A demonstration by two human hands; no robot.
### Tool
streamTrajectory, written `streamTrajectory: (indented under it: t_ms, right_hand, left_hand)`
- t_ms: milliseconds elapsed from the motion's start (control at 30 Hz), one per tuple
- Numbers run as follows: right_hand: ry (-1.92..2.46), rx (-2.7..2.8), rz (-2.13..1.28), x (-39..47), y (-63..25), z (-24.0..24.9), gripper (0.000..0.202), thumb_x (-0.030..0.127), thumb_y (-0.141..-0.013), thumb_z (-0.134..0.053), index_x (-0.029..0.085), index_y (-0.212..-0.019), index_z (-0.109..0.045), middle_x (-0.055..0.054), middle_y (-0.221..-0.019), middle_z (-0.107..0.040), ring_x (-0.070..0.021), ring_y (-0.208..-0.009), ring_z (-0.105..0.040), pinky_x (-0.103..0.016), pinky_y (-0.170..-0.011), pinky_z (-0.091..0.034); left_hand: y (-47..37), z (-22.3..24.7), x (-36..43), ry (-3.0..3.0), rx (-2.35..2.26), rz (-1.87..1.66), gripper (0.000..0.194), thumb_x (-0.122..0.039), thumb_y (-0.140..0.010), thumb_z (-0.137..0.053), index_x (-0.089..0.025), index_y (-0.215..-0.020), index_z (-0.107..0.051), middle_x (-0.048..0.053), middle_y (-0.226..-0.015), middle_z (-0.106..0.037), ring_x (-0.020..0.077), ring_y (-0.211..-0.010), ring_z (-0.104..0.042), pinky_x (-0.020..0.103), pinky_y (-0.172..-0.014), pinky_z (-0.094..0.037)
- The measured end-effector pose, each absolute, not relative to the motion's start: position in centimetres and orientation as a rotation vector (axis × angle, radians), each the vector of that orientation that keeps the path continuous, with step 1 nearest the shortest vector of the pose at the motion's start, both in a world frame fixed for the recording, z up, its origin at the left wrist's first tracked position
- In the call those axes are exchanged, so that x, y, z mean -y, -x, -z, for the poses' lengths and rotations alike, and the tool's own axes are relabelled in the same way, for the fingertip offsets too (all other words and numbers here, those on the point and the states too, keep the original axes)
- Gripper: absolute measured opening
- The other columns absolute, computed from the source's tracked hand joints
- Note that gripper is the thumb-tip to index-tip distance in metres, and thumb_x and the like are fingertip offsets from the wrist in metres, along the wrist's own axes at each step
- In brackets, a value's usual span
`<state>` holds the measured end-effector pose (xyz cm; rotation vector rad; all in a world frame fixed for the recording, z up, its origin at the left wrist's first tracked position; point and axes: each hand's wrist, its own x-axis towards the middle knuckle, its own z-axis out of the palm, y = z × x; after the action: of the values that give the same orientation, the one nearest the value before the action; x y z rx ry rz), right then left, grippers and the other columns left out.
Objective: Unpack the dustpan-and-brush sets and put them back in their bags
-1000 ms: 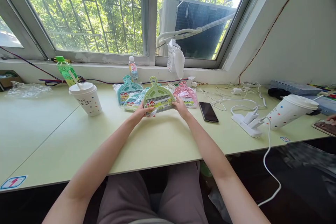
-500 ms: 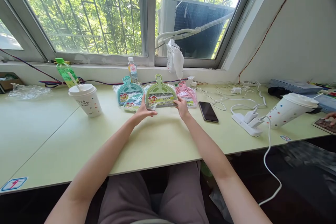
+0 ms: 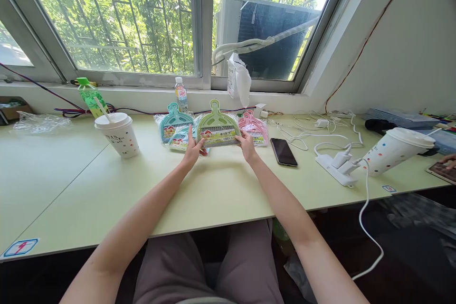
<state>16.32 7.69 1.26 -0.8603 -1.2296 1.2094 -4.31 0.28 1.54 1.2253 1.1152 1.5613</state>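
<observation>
A green dustpan-and-brush set (image 3: 218,128) in clear wrap is held upright between my hands. My left hand (image 3: 193,148) grips its lower left corner, thumb in front. At its lower right corner, my right hand (image 3: 246,146) pinches the edge. Behind and to the left lies a teal dustpan set (image 3: 174,118), with another wrapped teal package (image 3: 179,138) in front of it, partly hidden by my left hand. A pink dustpan set (image 3: 255,128) lies to the right, behind my right hand.
A phone (image 3: 283,152) and a power strip (image 3: 335,170) with cables lie on the right. Paper cups stand at left (image 3: 118,135) and lean at right (image 3: 397,150). Bottles and a tissue pack line the window side. Another person's hand shows at far right.
The fingers of my left hand have shifted, and its thumb has closed onto the green set's lower left corner. The green set remains in nearly the same place.
</observation>
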Motion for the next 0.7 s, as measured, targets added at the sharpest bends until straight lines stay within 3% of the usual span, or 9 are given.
streamTrajectory:
  t_ms: [67, 133, 233, 333, 500, 600, 700]
  right_hand:
    - [0.871, 1.249, -1.205, -7.5, -16.2, -1.5, 0.047, 0.030, -0.068, -0.061, 0.021, -0.114, -0.063, -0.005, -0.097, -0.072, -0.0192, -0.085, -0.065, -0.028, -0.065, -0.051]
    - [0.877, 1.264, -1.207, -7.5, -16.2, -1.5, 0.049, 0.029, -0.069, -0.060, 0.021, -0.117, -0.061, -0.005, -0.099, -0.072, -0.0196, -0.087, -0.066, -0.029, -0.067, -0.053]
    - [0.889, 1.287, -1.224, -7.5, -16.2, -1.4, 0.050, 0.031, -0.072, -0.059, 0.022, -0.121, -0.058, -0.005, -0.103, -0.071, -0.0195, -0.088, -0.066, -0.030, -0.067, -0.056]
    - [0.883, 1.348, -1.238, -7.4, -16.2, -1.2, 0.055, 0.038, -0.074, -0.064, 0.024, -0.126, -0.053, -0.006, -0.110, -0.069, -0.0205, -0.092, -0.066, -0.031, -0.066, -0.059]
    - [1.005, 1.490, -1.150, -7.5, -16.2, -1.0, 0.077, 0.044, -0.060, -0.082, 0.025, -0.127, -0.050, -0.009, -0.117, -0.065, -0.0246, -0.100, -0.065, -0.036, -0.075, -0.059]
    - [1.074, 1.570, -1.114, -7.8, -16.8, -1.1, 0.069, 0.042, -0.055, -0.086, 0.021, -0.115, -0.059, -0.010, -0.115, -0.067, -0.0251, -0.102, -0.064, -0.040, -0.089, -0.055]
    - [1.085, 1.754, -1.229, -8.4, -18.0, -1.4, 0.058, 0.038, -0.053, -0.088, 0.017, -0.102, -0.065, -0.009, -0.103, -0.071, -0.0252, -0.097, -0.066, -0.042, -0.092, -0.052]
  left_hand:
    - [4.5, -1.3, -0.7, -1.148, -1.152, -1.578, 0.069, -0.024, -0.083, -0.064, -0.024, -0.145, -0.035, -0.002, -0.074, -0.062, 0.0089, -0.042, -0.055, 0.021, -0.043, -0.048]
    - [4.8, -1.1, -1.0, -1.138, -1.182, -1.553, 0.044, -0.023, -0.083, -0.063, -0.017, -0.126, -0.054, -0.003, -0.065, -0.058, 0.0102, -0.040, -0.054, 0.022, -0.041, -0.046]
    - [5.0, -0.9, -1.1, -1.166, -1.232, -1.550, 0.018, -0.021, -0.083, -0.059, -0.016, -0.100, -0.059, -0.002, -0.062, -0.057, 0.0111, -0.038, -0.052, 0.025, -0.041, -0.046]
    - [5.0, -0.9, -1.1, -1.179, -1.286, -1.558, 0.016, -0.020, -0.082, -0.056, -0.017, -0.098, -0.055, -0.003, -0.061, -0.057, 0.0117, -0.037, -0.052, 0.026, -0.041, -0.046]
    - [4.9, -0.8, -1.1, -1.268, -1.321, -1.515, 0.021, -0.023, -0.082, -0.053, -0.017, -0.102, -0.050, -0.006, -0.057, -0.055, 0.0121, -0.034, -0.052, 0.025, -0.037, -0.044]
    - [4.9, -0.5, -1.1, -1.320, -1.331, -1.473, 0.023, -0.024, -0.083, -0.052, -0.016, -0.103, -0.049, -0.006, -0.059, -0.056, 0.0113, -0.034, -0.053, 0.024, -0.036, -0.043]
    - [4.8, -0.2, -1.0, -1.377, -1.371, -1.401, 0.019, -0.025, -0.084, -0.052, -0.017, -0.101, -0.048, -0.005, -0.068, -0.059, 0.0100, -0.034, -0.054, 0.023, -0.036, -0.044]
